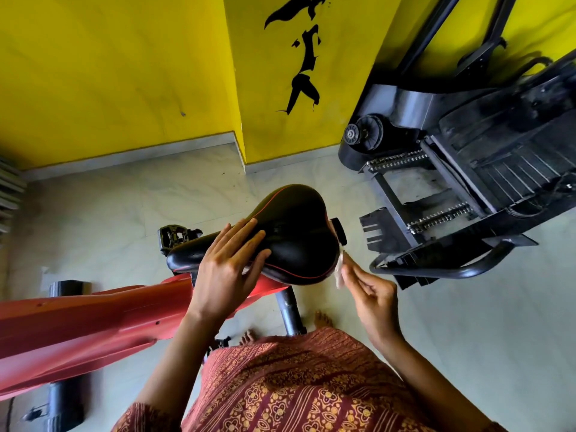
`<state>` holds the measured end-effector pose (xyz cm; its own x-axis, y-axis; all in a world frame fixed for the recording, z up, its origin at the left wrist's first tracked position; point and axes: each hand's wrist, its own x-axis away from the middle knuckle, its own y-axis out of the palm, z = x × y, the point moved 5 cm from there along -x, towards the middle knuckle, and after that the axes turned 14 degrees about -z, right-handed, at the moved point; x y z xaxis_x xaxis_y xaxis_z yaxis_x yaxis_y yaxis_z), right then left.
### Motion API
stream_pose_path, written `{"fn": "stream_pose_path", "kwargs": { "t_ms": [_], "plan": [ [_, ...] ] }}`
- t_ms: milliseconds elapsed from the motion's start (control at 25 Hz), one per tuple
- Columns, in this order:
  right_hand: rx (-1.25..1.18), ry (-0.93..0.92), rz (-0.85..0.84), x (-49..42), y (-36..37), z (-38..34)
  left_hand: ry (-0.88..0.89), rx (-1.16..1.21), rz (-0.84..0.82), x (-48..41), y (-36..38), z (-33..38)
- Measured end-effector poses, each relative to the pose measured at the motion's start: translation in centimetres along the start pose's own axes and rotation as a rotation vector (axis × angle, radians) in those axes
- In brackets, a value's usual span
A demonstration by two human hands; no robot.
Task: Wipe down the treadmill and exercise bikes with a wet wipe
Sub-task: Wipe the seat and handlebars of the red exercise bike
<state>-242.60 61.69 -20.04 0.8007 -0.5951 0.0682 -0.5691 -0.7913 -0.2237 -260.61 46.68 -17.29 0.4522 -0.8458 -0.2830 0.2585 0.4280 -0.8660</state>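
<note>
The flat left hand (230, 269) steadied the bike seat (293, 238). The right hand (371, 297) pinched the wipe (339, 272) at 4 o'clock. The black machine (467, 169) probably remained to be wiped.

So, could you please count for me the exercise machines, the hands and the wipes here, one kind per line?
Exercise machines: 2, the red exercise bike and a black chain-driven machine
Hands: 2, the left hand and the right hand
Wet wipe: 1
Total: 5

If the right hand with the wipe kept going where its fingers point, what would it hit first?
Likely the wide end of the saddle, with the wet wipe leading; depth is unclear.
</note>
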Motion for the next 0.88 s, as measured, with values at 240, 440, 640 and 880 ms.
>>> {"fn": "stream_pose_path", "kwargs": {
  "t_ms": [240, 440, 640, 880],
  "plan": [
    [0.434, -0.294, -0.090, -4.8, 2.4, -3.1, 0.029, -0.008, -0.018, 0.0, -0.2, -0.1],
    [0.770, -0.515, -0.234, 0.1, 1.7, -3.2, 0.070, -0.052, 0.001, 0.6, -0.7, -0.4],
    [0.813, -0.393, -0.209, -6.3, 6.2, -5.3, 0.044, -0.073, 0.023, 1.4, -1.3, -0.9],
    [0.898, -0.524, -0.411, -1.8, 6.7, -4.9, 0.012, -0.075, 0.000, 2.2, -1.9, -2.2]
  ]
}}
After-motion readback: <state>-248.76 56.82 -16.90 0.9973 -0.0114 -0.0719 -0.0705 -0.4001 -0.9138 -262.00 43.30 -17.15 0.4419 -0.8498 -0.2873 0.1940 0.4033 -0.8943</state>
